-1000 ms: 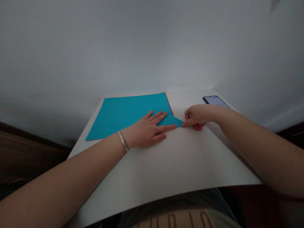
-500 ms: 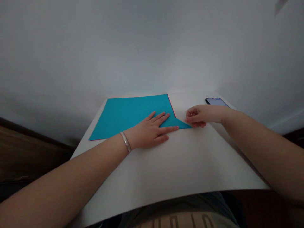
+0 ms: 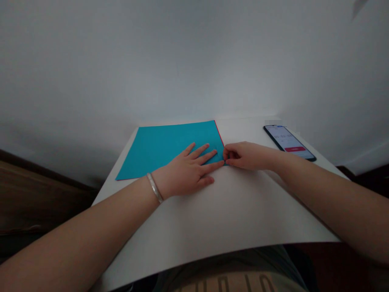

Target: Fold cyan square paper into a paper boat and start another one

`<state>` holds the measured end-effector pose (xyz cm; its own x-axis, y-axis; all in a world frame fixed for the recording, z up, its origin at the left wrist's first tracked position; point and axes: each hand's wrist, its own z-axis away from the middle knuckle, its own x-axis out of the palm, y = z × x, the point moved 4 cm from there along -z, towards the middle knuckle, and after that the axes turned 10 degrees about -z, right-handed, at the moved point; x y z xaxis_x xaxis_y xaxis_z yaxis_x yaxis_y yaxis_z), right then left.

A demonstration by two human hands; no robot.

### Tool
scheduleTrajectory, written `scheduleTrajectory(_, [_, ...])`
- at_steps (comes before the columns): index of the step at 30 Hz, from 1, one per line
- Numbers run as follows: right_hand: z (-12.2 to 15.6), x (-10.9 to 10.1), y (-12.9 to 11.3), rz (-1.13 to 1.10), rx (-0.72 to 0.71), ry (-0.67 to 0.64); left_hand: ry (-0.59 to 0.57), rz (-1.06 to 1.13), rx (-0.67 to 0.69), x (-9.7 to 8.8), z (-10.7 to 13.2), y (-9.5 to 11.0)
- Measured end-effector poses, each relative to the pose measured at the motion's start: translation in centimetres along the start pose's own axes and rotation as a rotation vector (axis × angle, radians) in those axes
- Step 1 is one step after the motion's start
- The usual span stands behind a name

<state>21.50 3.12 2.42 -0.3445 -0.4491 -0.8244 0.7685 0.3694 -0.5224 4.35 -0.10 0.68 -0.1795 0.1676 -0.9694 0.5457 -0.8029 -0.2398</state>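
Note:
A blue sheet of paper (image 3: pixel 158 148) lies flat, with a thin red line along its right edge. My left hand (image 3: pixel 188 170) rests on its near right part, fingers spread and palm down, pressing on the sheet. A silver bangle (image 3: pixel 154 188) circles my left wrist. At the near right corner of the paper, my right hand (image 3: pixel 243 156) is closed in a pinch, thumb against the fingers. The fingertips cover most of that corner, beside the tip of my left index finger.
The paper lies on a white table (image 3: pixel 212 227) that meets a pale wall (image 3: pixel 194 61). A phone (image 3: pixel 288 142) with a lit screen lies at the right, beyond my right forearm. Brown wooden furniture (image 3: pixel 39 194) stands at the left.
My right hand has moved left, bringing the pointed blue paper tip in from the right to the sheet's edge. The left hand stays pressed on the sheet. More of the phone shows.

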Motion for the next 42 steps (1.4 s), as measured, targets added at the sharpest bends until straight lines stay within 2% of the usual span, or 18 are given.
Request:
scheduleTrajectory(3, [-0.4,0.1,0.4,0.031,-0.03,0.015,-0.067,-0.013,-0.067,-0.5,0.3,0.2])
scheduleTrajectory(8, [-1.5,0.5,0.7,0.231,0.048,0.21,-0.109,-0.042,-0.157,-1.2,0.9,1.0])
scheduleTrajectory(14, [-2.4,0.7,1.3,0.287,0.072,0.207,-0.233,-0.132,-0.295,-2.3,1.1,1.3])
scheduleTrajectory(19, [-1.9,0.7,1.6,0.285,0.07,0.221,-0.21,-0.165,-0.295,-4.0,0.5,0.8])
scheduleTrajectory(21, [-1.7,0.8,1.3,0.292,0.074,0.235,-0.138,-0.173,-0.284,-3.9,0.3,0.6])
scheduleTrajectory(23, [-1.5,0.9,0.8,0.297,0.072,0.243,-0.025,-0.154,-0.194,-3.3,0.3,0.8])
scheduleTrajectory(25, [-1.5,1.0,0.3,0.294,0.081,0.241,-0.028,-0.103,-0.105,-2.1,0.5,1.2])
scheduleTrajectory(28, [-1.8,0.8,-0.1,0.277,0.102,0.212,-0.071,-0.06,-0.133,-0.9,0.7,1.4])
scheduleTrajectory(31, [-2.0,0.2,0.3,0.262,0.154,0.16,-0.085,-0.041,-0.158,-0.8,0.8,1.5])
scheduleTrajectory(36, [-2.0,-1.1,2.0,0.244,0.279,0.071,-0.139,-0.028,-0.207,-0.9,0.9,1.4])
scheduleTrajectory(42, [-1.9,-1.3,4.3,0.112,0.399,-0.12,-0.237,0.018,-0.26,-1.0,1.2,1.4])
